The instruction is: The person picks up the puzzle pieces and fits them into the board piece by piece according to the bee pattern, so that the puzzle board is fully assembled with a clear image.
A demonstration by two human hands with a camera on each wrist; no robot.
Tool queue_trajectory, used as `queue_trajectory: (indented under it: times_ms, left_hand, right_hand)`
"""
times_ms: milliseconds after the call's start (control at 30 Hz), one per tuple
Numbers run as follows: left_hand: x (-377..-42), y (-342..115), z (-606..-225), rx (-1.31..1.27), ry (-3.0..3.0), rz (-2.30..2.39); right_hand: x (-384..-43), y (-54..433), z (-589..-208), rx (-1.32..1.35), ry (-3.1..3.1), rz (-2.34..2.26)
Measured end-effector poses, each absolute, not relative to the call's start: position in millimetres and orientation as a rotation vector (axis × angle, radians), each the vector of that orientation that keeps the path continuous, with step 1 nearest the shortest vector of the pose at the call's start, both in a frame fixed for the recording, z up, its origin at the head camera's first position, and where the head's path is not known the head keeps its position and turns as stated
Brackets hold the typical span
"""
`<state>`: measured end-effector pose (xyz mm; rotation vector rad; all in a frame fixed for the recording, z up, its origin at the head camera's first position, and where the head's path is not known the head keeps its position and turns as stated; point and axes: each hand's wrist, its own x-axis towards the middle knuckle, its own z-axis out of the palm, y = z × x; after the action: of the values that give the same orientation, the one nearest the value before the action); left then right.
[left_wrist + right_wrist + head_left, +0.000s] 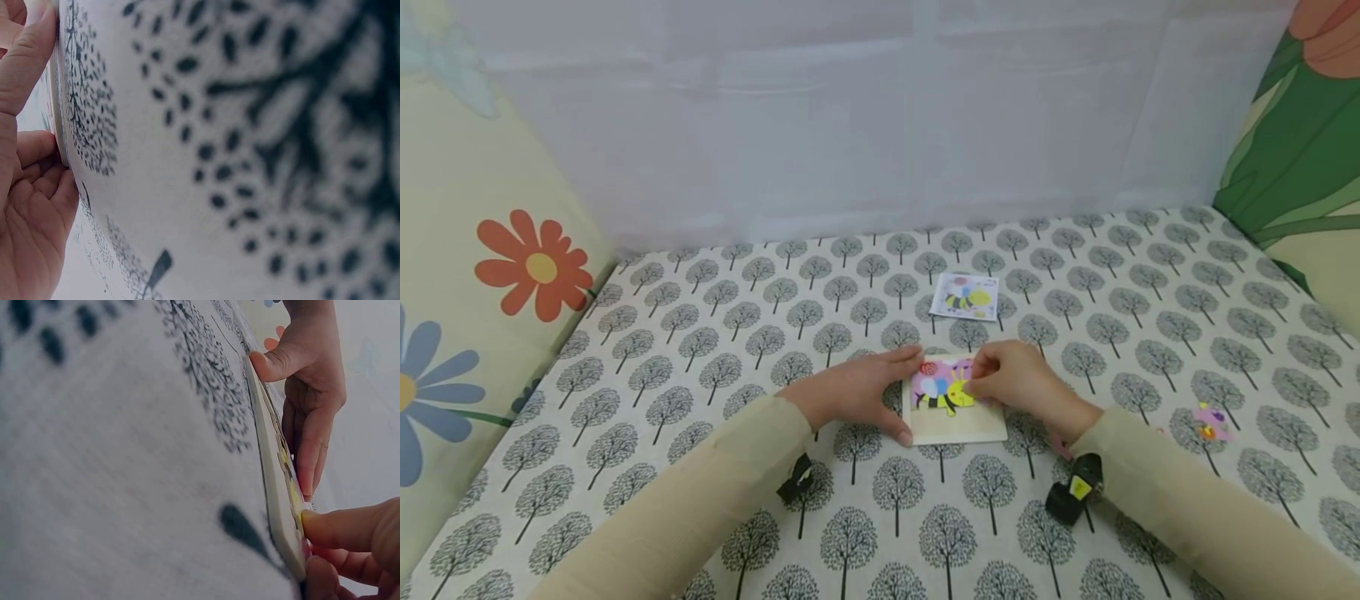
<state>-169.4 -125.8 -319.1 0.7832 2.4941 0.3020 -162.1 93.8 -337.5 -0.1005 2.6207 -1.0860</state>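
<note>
A shallow pale puzzle board (958, 427) lies on the tablecloth in the head view, its upper part filled with a bee picture (934, 387) in pink, yellow, black and blue pieces. My left hand (868, 387) holds the board's left side, thumb at the near corner and fingers at the far one. At the right side my right hand (1018, 379) pinches a puzzle piece (958, 392) by the bee's yellow head, mostly covered by the fingers. The right wrist view shows the right thumb (337, 526) on the pieces and fingers curled at the board's edge.
Behind the board lies a picture card (966, 297) with the same bee. Several loose pieces (1212, 422) sit far to the right, and a pink piece (1060, 446) shows partly under the right wrist. A tree-print cloth (775, 342) covers the table up to a white back wall.
</note>
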Motion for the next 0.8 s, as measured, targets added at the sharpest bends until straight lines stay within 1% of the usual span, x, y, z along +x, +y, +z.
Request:
queue_trajectory:
  times_ms: [433, 800]
  left_hand:
    - [-170.2, -125.6, -319.9, 0.79, 2.495, 0.291]
    - [-171.2, -125.1, -319.6, 0.794, 2.489, 0.283]
  right_hand:
    - [-166.3, 91.5, -334.7, -0.091, 2.58, -1.057]
    - [-176.2, 88.2, -328.1, -0.17, 2.484, -0.989]
